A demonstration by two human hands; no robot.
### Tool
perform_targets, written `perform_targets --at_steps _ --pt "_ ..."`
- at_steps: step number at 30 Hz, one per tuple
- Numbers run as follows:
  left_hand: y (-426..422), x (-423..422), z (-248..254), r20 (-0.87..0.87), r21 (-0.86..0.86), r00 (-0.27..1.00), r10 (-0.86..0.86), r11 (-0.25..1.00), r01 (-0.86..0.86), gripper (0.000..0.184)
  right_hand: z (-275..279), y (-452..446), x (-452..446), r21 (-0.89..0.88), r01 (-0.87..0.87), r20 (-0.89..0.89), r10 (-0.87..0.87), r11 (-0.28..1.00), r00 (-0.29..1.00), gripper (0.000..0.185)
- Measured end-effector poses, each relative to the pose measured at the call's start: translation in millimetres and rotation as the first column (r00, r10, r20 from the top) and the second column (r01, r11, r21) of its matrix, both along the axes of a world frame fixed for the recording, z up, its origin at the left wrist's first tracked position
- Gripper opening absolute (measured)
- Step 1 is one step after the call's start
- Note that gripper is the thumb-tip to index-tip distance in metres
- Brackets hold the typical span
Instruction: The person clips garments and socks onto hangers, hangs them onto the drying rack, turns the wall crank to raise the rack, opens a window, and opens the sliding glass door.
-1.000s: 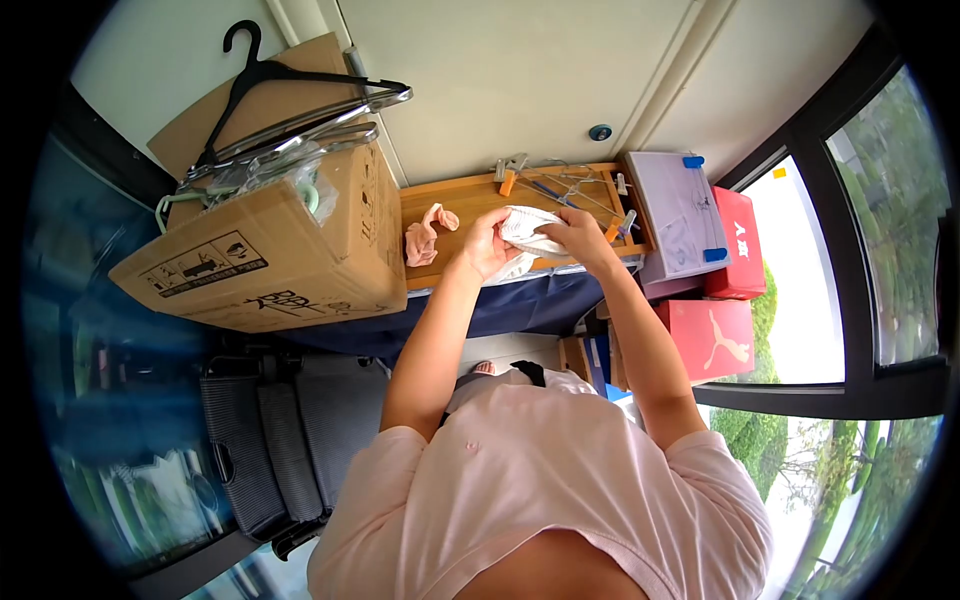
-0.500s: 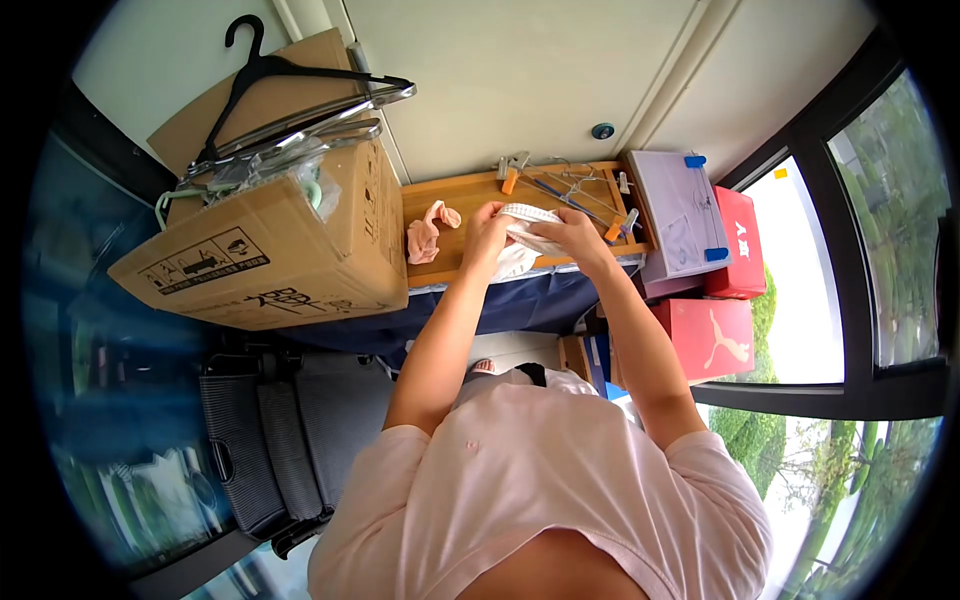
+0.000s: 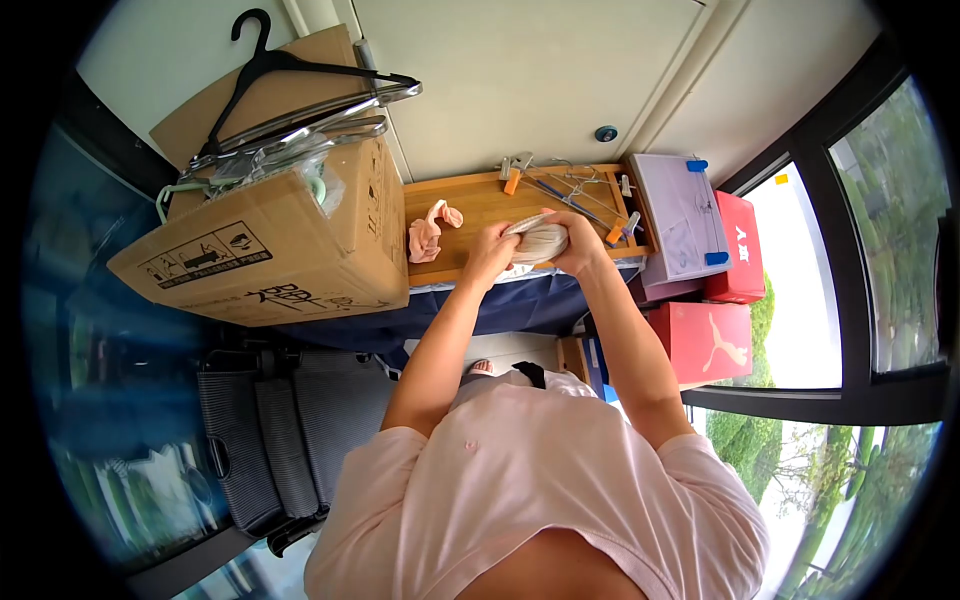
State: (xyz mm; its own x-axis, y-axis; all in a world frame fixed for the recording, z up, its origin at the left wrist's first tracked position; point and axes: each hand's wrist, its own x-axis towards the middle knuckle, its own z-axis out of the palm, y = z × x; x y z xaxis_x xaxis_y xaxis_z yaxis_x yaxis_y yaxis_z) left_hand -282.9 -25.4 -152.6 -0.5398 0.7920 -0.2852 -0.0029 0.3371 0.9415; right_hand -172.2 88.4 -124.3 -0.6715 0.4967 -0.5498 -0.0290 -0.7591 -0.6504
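Observation:
A bunched white cloth point(image 3: 541, 243), rounded and creased, is stretched between both hands above the front of the wooden tabletop point(image 3: 470, 192). On its left side my left hand point(image 3: 490, 251) is closed around the edge. My right hand point(image 3: 577, 244) grips the opposite side, its fingers curled over the fabric. A small pale part of the cloth hangs under the hands. What kind of garment it is, I cannot make out. To the left of my left hand lies a crumpled pink cloth point(image 3: 427, 232).
At left stands a large cardboard box point(image 3: 220, 255) with a black hanger point(image 3: 262, 62) and metal hangers on top. Wire hangers with orange clips point(image 3: 513, 180) lie at the back right. Beyond sit a lilac clear-lidded box point(image 3: 680, 215) and red boxes point(image 3: 705, 342). Below left is a dark ribbed case point(image 3: 335, 430).
The white cloth has been turned and gathered between my hands; its dotted band no longer shows and a smooth, rounded bundle faces up. The right hand has dropped slightly.

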Motion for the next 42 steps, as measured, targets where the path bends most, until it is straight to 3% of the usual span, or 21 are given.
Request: perform_targets --at_steps 2,3,5,7,9,10,13,14,16,18,21,23,26,27,29,30,33,36,38,39,42 --pt "-1.2 0.1 -2.8 0.558 0.072 0.83 -0.003 0.996 -0.044 0.024 15.9 -1.7 4.1 -0.18 -0.01 -0.072 -0.003 0.984 0.997 0.027" --pt "-1.6 3.4 2.6 0.559 0.071 0.829 -0.006 0.997 -0.042 0.024 11.0 -1.1 4.6 -0.147 -0.044 -0.076 0.033 0.988 0.997 0.029" --pt "0.8 10.4 17.3 0.838 0.329 0.518 -0.171 0.916 -0.23 0.024 -3.5 -6.0 1.0 -0.091 -0.042 -0.149 0.028 0.995 0.988 0.024" --pt "2.0 11.4 13.6 0.836 0.548 0.246 -0.49 0.754 -0.363 0.027 -9.5 -13.6 -3.7 -0.083 -0.039 -0.203 0.021 0.996 0.979 0.023" --pt "-2.7 18.5 20.7 0.842 0.539 0.251 -0.477 0.753 -0.379 0.028 -9.8 -14.8 -8.0 0.188 -0.007 -0.191 0.044 0.982 0.981 0.02" --pt "-5.0 21.6 25.0 0.851 0.526 0.251 -0.462 0.754 -0.394 0.029 -12.4 -13.1 -8.6 0.189 -0.007 -0.193 0.044 0.982 0.98 0.02" --pt "-10.1 21.2 26.4 0.849 0.524 0.295 -0.439 0.777 -0.35 0.037 -1.1 -23.7 -5.0 0.588 -0.079 -0.008 0.104 0.805 0.995 0.025" --pt "-11.9 19.1 29.4 0.846 0.513 0.347 -0.405 0.796 -0.321 0.04 10.4 -28.3 -1.7 0.59 -0.079 -0.009 0.105 0.804 0.994 0.025" --pt "-14.9 14.4 36.0 0.811 0.545 0.417 -0.41 0.789 -0.284 0.046 21.0 -34.4 3.4 0.537 0.089 -0.001 -0.105 0.839 0.994 0.034" --pt "-16.0 9.2 44.2 0.659 0.62 0.633 -0.406 0.77 -0.152 0.05 43.1 -34.7 13.1 0.472 0.011 -0.023 -0.001 0.881 1.0 0.034" --pt "-14.2 5.4 33.3 0.594 0.597 0.727 -0.345 0.795 -0.111 0.051 27.1 -22.3 12.4 0.603 -0.134 0.104 0.089 0.786 0.991 0.026" --pt "-13.5 2.3 26.6 0.536 0.582 0.794 -0.285 0.807 -0.103 0.05 30.4 -17.8 11.4 0.526 0.17 -0.053 -0.167 0.834 0.984 0.02" --pt "-27.6 -12.8 24.6 0.52 0.583 0.845 -0.119 0.774 -0.249 0.042 37.7 9.6 24.3 0.296 0.404 -0.247 -0.34 0.865 0.908 0.016" --pt "-25.1 -24.1 -1.7 0.46 0.488 0.888 -0.009 0.838 -0.244 0.039 31.9 19.3 28.7 0.252 0.444 -0.292 -0.37 0.86 0.882 0.015" --pt "-26.5 -24.9 7.2 0.345 0.345 0.926 0.15 0.898 -0.274 0.038 23.9 39.9 29.2 0.166 0.551 -0.41 -0.451 0.818 0.793 0.015" --pt "-36.4 -14.0 44.0 0.308 0.299 0.928 0.209 0.905 -0.303 0.04 32.0 44.0 31.8 0.137 0.626 -0.36 -0.55 0.768 0.753 0.015" --pt "-38.2 -21.0 41.9 0.316 0.288 0.914 0.256 0.892 -0.349 0.038 41.9 49.1 36.3 0.198 0.598 -0.297 -0.533 0.777 0.792 0.019" --pt "-38.3 -26.7 27.3 0.342 0.23 0.887 0.309 0.888 -0.398 0.031 45.7 44.0 44.4 0.403 0.545 -0.317 -0.446 0.735 0.837 0.019" --pt "-35.4 -39.2 0.0 0.37 0.335 0.906 0.204 0.881 -0.335 0.027 43.5 46.8 49.0 0.488 0.545 -0.233 -0.5 0.682 0.834 0.02" --pt "-35.3 -38.2 -0.4 0.371 0.336 0.906 0.204 0.88 -0.335 0.027 30.7 52.8 46.4 0.466 0.596 -0.3 -0.517 0.654 0.802 0.021" --pt "-37.4 -30.0 -13.6 0.203 0.484 0.908 0.367 0.768 -0.419 0.021 -2.5 60.0 54.8 0.674 0.451 -0.148 -0.491 0.585 0.859 0.023"
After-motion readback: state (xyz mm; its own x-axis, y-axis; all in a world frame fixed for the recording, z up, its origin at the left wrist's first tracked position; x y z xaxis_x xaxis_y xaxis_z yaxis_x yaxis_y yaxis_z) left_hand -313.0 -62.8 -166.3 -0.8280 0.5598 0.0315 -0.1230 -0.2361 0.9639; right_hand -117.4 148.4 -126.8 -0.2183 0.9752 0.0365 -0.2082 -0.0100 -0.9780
